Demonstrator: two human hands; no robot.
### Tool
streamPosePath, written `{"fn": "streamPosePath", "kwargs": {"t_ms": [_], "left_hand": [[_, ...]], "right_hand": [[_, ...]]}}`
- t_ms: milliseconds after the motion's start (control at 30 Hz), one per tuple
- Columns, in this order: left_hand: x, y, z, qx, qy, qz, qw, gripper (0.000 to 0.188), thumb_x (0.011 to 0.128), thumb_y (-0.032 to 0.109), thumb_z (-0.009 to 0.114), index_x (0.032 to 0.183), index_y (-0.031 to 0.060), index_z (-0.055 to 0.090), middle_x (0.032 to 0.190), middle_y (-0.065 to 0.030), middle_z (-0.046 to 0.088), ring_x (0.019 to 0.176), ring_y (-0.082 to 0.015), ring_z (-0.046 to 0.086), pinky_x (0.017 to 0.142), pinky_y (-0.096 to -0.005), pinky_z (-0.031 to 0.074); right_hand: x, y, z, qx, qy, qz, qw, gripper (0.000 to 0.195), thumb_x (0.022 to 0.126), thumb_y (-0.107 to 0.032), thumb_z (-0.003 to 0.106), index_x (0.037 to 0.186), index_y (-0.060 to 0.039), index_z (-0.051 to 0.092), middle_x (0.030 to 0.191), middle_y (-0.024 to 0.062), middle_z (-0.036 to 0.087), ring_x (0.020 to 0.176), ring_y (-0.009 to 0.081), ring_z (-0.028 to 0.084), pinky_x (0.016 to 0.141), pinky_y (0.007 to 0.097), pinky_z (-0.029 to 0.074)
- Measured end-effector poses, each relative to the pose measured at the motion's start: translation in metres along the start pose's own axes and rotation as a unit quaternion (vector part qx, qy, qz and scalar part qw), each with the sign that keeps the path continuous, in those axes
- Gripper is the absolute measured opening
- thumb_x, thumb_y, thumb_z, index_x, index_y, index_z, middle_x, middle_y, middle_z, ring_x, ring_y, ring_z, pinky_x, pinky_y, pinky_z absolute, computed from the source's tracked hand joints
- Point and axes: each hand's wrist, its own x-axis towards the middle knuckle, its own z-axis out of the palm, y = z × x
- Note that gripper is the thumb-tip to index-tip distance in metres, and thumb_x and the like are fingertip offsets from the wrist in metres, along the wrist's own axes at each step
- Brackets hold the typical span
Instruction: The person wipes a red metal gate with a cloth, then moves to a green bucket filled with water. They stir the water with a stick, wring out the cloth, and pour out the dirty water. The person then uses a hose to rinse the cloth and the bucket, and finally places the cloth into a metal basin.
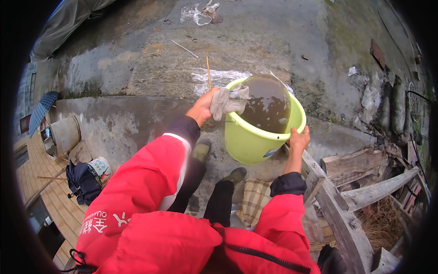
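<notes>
A lime-green plastic bucket (243, 144) tilts away from me above the concrete, with murky brown water (267, 102) up against its far rim. Whether water is running over the rim is unclear. My right hand (298, 138) grips the near right rim. In my left hand (205, 104) is a wet greyish cloth (227, 101), bunched against the bucket's left rim. A thin orange-brown stick (208, 72) shows just beyond that hand; I cannot tell if it is held. The bucket's wire handle (230, 121) shows below the cloth.
Weathered timber beams (338, 212) and split logs (356, 162) crowd the right. A checked cloth bag (256, 197) lies by my feet. To the left are a dark folded umbrella (80, 183), a printed white bucket (100, 167) and a large cylindrical container (65, 135). Plastic film (196, 13) litters the wet ground ahead.
</notes>
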Motion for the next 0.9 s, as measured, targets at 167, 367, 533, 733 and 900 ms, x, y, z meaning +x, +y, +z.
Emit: {"fn": "streamPosePath", "kwargs": {"t_ms": [167,367,533,733,900], "left_hand": [[0.055,0.028,-0.005,-0.073,0.002,-0.007,0.997,0.025,0.091,0.017,0.048,0.102,-0.0026,0.057,0.103,-0.0193,0.063,0.095,-0.033,0.063,0.088,-0.0477,0.051],[0.057,0.032,-0.033,-0.019,0.038,0.042,0.998,0.017,0.086,0.011,0.049,0.094,-0.0009,0.058,0.092,-0.0149,0.064,0.081,-0.0266,0.064,0.082,-0.043,0.055],[0.007,0.003,-0.003,-0.01,0.066,0.036,0.997,0.023,0.086,0.013,0.05,0.101,-0.0023,0.058,0.097,-0.0155,0.064,0.086,-0.0267,0.064,0.085,-0.0426,0.054],[-0.03,-0.04,-0.03,0.064,0.107,0.083,0.989,0.024,0.087,0.012,0.05,0.102,-0.0036,0.06,0.096,-0.014,0.065,0.084,-0.0226,0.065,0.081,-0.0368,0.054],[-0.063,-0.093,-0.032,0.147,0.206,0.154,0.955,0.017,0.087,0.015,0.057,0.09,0.0008,0.065,0.083,-0.008,0.065,0.07,-0.0143,0.062,0.063,-0.0305,0.052]], "right_hand": [[0.053,-0.031,0.028,-0.011,-0.022,0.007,1.0,0.065,0.071,-0.01,0.064,0.131,0.0066,0.043,0.081,0.0129,0.064,0.048,0.0139,0.055,0.036,0.0275,0.04],[0.047,-0.024,0.033,0.011,-0.025,-0.002,1.0,0.067,0.071,-0.011,0.064,0.132,0.0058,0.042,0.082,0.0127,0.065,0.05,0.0144,0.056,0.036,0.0271,0.041],[0.015,-0.007,0.015,0.056,-0.024,-0.009,0.998,0.064,0.07,-0.006,0.065,0.131,0.0041,0.045,0.084,0.0141,0.065,0.058,0.0176,0.06,0.044,0.0312,0.049],[-0.021,0.067,-0.016,-0.002,-0.01,-0.038,0.999,0.06,0.079,-0.006,0.063,0.134,0.0031,0.04,0.088,0.0142,0.065,0.07,0.0167,0.062,0.065,0.027,0.05],[-0.079,0.099,-0.051,0.072,-0.031,-0.045,0.996,0.055,0.088,-0.002,0.055,0.138,0.0025,0.033,0.1,0.0151,0.065,0.078,0.0172,0.061,0.069,0.0291,0.049]]}}
